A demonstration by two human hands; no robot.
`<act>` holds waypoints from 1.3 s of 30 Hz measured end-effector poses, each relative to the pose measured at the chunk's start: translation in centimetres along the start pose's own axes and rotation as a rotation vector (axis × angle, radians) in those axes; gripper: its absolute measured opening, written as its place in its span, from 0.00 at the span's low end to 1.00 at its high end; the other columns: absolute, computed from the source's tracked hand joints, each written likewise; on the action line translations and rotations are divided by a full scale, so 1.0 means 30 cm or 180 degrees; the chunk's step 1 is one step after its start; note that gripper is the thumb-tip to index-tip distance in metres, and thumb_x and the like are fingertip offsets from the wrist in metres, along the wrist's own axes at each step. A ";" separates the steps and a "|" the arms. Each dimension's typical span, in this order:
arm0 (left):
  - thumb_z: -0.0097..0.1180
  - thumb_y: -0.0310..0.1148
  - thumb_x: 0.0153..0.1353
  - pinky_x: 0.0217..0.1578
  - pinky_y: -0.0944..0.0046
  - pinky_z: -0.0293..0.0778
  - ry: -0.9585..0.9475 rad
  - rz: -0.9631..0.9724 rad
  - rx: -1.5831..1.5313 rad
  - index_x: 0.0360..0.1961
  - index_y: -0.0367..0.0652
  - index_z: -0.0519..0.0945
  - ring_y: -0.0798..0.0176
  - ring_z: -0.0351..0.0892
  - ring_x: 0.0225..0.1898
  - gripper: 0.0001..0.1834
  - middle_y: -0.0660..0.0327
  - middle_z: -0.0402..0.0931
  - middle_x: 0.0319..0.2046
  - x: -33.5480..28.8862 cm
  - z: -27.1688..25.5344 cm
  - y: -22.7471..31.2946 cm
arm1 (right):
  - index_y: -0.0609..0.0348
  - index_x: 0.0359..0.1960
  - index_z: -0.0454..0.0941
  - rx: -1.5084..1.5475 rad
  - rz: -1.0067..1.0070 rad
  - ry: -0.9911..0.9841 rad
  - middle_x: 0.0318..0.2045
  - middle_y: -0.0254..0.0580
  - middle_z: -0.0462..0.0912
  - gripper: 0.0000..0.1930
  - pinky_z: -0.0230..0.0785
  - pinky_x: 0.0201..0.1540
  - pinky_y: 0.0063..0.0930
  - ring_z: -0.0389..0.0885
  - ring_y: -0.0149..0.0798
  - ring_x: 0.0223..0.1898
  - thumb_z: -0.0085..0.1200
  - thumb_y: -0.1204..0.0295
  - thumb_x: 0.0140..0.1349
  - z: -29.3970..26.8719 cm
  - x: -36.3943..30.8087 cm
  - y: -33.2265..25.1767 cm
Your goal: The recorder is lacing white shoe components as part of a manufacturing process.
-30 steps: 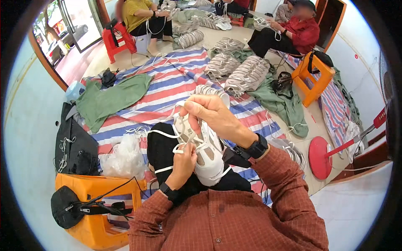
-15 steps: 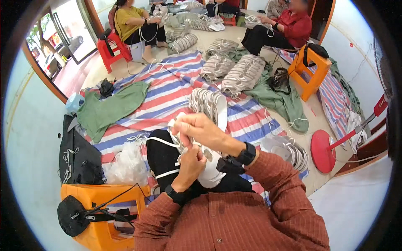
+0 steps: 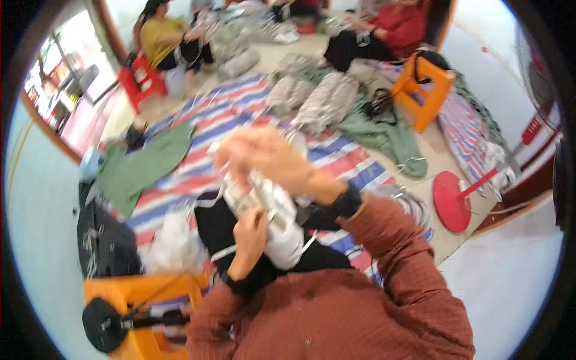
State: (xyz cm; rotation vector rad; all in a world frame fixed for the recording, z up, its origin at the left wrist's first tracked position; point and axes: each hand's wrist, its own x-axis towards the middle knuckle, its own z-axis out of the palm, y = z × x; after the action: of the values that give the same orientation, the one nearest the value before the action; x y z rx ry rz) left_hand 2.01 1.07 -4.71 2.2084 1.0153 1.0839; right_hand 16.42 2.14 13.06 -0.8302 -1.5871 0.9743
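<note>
A white and beige shoe upper (image 3: 281, 231) lies across my black-trousered lap, with white laces trailing from it. My left hand (image 3: 250, 234) is closed in a pinch at the upper's left edge; its fingertips hide the exact spot they grip. Raised over the far end of the upper, my right hand (image 3: 261, 159) is blurred by motion. Its fingers look curled around a white shoelace (image 3: 223, 189) that hangs down beside the upper. Another length of lace (image 3: 224, 253) crosses my left thigh.
Bundled shoe uppers (image 3: 327, 102) lie on the striped sheet (image 3: 216, 129) ahead. More stacked uppers (image 3: 411, 201) sit to my right, near a red fan base (image 3: 451, 201). An orange stool (image 3: 144, 288) and a plastic bag (image 3: 174, 243) are at my left. Other people sit farther off.
The whole view has shifted and blurred. My right hand has risen away from my left hand, which now sits lower at the upper's edge. More of the upper shows.
</note>
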 end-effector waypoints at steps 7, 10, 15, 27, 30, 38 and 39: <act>0.44 0.23 0.58 0.34 0.67 0.66 -0.0216 0.0166 -0.0800 0.39 0.33 0.70 0.61 0.68 0.33 0.08 0.55 0.67 0.35 0.074 0.018 0.066 | 0.64 0.24 0.72 0.0676 -0.0119 -0.0099 0.10 0.35 0.71 0.13 0.60 0.13 0.19 0.69 0.26 0.11 0.43 0.67 0.60 0.082 0.005 -0.009; 0.43 0.28 0.61 0.32 0.69 0.66 -0.0012 0.0446 -0.0687 0.33 0.34 0.72 0.67 0.67 0.32 0.08 0.59 0.67 0.35 0.074 0.012 0.053 | 0.64 0.25 0.71 0.0657 -0.0061 -0.0350 0.10 0.34 0.71 0.13 0.59 0.13 0.19 0.69 0.25 0.11 0.42 0.67 0.61 0.090 0.005 -0.001; 0.41 0.34 0.62 0.26 0.67 0.61 -0.0608 -0.1007 -0.1430 0.22 0.35 0.72 0.64 0.66 0.25 0.16 0.62 0.69 0.25 0.040 -0.020 0.017 | 0.64 0.24 0.71 0.0791 -0.0116 -0.0252 0.10 0.34 0.71 0.12 0.60 0.14 0.19 0.69 0.25 0.12 0.42 0.68 0.61 0.094 0.012 0.042; 0.44 0.28 0.59 0.29 0.68 0.65 0.0322 -0.0447 -0.0966 0.31 0.37 0.72 0.63 0.69 0.27 0.06 0.58 0.68 0.24 -0.012 -0.097 -0.009 | 0.64 0.27 0.73 0.0329 0.0144 -0.0011 0.13 0.33 0.72 0.14 0.63 0.18 0.17 0.69 0.24 0.14 0.41 0.67 0.63 0.028 0.030 -0.014; 0.52 0.23 0.52 0.27 0.69 0.65 0.0975 -0.0576 -0.1083 0.33 0.37 0.70 0.65 0.67 0.25 0.07 0.60 0.66 0.24 -0.026 -0.095 0.044 | 0.65 0.27 0.73 0.0101 -0.0206 -0.0222 0.12 0.32 0.71 0.14 0.62 0.17 0.16 0.69 0.23 0.14 0.42 0.67 0.63 0.018 0.059 -0.085; 0.59 0.27 0.44 0.40 0.57 0.69 -0.0714 0.1383 0.0207 0.32 0.37 0.74 0.51 0.72 0.42 0.12 0.55 0.72 0.37 -0.118 -0.028 0.134 | 0.65 0.26 0.74 -0.0196 -0.0277 -0.0841 0.11 0.30 0.69 0.14 0.58 0.15 0.16 0.64 0.21 0.12 0.44 0.67 0.62 0.032 0.084 -0.188; 0.59 0.27 0.44 0.40 0.57 0.69 -0.0586 0.1409 0.0163 0.32 0.37 0.74 0.51 0.72 0.42 0.12 0.55 0.72 0.37 -0.118 -0.021 0.128 | 0.65 0.25 0.74 -0.0247 -0.0241 -0.0903 0.11 0.30 0.69 0.14 0.57 0.14 0.16 0.64 0.21 0.12 0.44 0.67 0.62 0.039 0.081 -0.194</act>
State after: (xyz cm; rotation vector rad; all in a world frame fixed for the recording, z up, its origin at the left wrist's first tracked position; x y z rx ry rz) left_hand 1.61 -4.00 -3.37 2.5920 0.4904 1.0109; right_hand 14.58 1.59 19.18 -0.7012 -1.8953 1.0148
